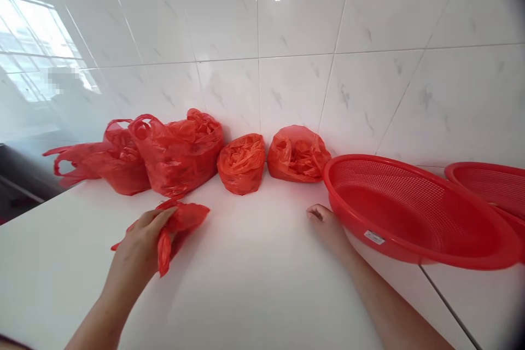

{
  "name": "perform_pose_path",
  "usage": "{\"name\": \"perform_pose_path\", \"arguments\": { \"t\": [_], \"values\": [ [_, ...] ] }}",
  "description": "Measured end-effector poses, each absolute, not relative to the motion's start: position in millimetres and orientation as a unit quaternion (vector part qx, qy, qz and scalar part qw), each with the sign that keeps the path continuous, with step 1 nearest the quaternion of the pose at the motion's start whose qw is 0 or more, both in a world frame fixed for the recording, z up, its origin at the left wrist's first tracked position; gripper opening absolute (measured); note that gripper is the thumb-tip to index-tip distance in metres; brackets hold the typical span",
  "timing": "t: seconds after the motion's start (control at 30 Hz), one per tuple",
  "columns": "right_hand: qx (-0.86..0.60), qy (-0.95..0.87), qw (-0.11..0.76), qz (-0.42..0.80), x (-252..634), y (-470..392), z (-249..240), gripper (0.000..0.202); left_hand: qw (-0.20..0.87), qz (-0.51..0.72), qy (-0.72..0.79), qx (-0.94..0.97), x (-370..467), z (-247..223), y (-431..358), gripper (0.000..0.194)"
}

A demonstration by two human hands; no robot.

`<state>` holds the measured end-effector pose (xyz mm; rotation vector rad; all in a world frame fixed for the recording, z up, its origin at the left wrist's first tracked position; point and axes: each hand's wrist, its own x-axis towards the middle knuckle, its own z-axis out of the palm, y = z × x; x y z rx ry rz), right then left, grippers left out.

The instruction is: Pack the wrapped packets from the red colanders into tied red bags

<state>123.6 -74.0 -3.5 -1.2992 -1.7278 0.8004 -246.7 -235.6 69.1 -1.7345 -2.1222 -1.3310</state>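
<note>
At the left of the white table, my left hand is closed around a crumpled red plastic bag, whose loose ends hang out on both sides of the fingers. To the right, my right hand rests at the table top beside the near-left rim of a big red mesh basket. Its fingers are curled in and nothing shows in them. Just behind the left hand stands a large, full red plastic bag with its handles up.
Another red bag stands at the far left. Two bundled red bags, a smaller one and a wider one, sit against the tiled wall. A second red basket is at the right. A seam crosses the table.
</note>
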Motion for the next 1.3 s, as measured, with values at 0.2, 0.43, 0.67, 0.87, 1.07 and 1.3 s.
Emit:
{"name": "perform_pose_path", "arguments": {
  "t": [0.2,0.43,0.67,0.87,1.07,1.3],
  "values": [
    [-0.526,-0.681,0.41,0.301,121.3,-70.6,-6.7,0.011,0.157,-0.195,-0.781,-0.572,-244.2,37.7,-229.9,0.064],
    [-0.533,-0.673,0.418,0.297,118.0,-73.4,-5.6,0.012,-0.024,-0.26,-0.637,-0.725,-172.8,110.2,-190.7,0.071],
    [-0.542,-0.679,0.404,0.286,117.7,-70.4,-6.9,0.013,-0.201,-0.343,-0.481,-0.782,-77.9,133.5,-97.1,0.042],
    [-0.541,-0.68,0.405,0.283,118.9,-65.3,-8.4,0.014,-0.19,-0.373,-0.495,-0.761,-23.0,120.1,-15.8,0.045],
    [-0.546,-0.68,0.403,0.277,117.9,-64.5,-5.0,0.015,-0.14,-0.37,-0.501,-0.77,-6.1,104.5,21.0,0.057],
    [-0.548,-0.681,0.406,0.268,118.2,-63.9,-4.2,0.017,-0.106,-0.412,-0.549,-0.72,-3.0,95.3,32.2,0.012]
  ]
}}
